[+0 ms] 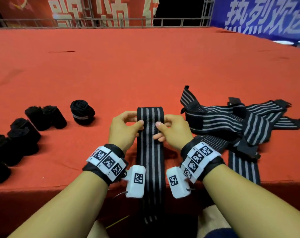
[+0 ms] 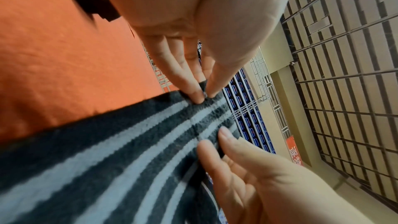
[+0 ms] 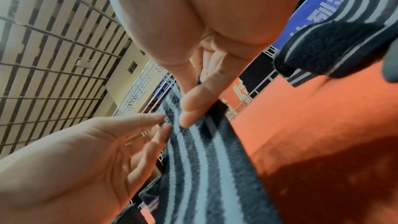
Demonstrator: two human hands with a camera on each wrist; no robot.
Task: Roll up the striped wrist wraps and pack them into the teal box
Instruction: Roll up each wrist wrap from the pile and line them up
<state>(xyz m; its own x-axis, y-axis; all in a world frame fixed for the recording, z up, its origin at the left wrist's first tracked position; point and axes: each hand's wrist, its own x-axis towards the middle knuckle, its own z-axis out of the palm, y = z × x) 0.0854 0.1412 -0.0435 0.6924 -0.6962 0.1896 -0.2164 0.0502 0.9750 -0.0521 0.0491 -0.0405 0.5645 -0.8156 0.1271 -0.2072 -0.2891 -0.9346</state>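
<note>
Both hands, the left hand [image 1: 124,127] and right hand [image 1: 173,130], pinch the far end of a striped wrist wrap [image 1: 150,152], thumbs on top, its first turn just starting; its tail hangs over the bench's [image 1: 111,69] near edge at 6 o'clock. Finished rolls [image 1: 42,117] sit at 9 o'clock, an unrolled pile [image 1: 240,121] at 3. No teal box shows. Toward 12 lies open bench.

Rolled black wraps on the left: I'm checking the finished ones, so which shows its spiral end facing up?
The rolled black wrap nearest the left hand; it stands on end, spiral up, apart from the others lying in a row.
</note>
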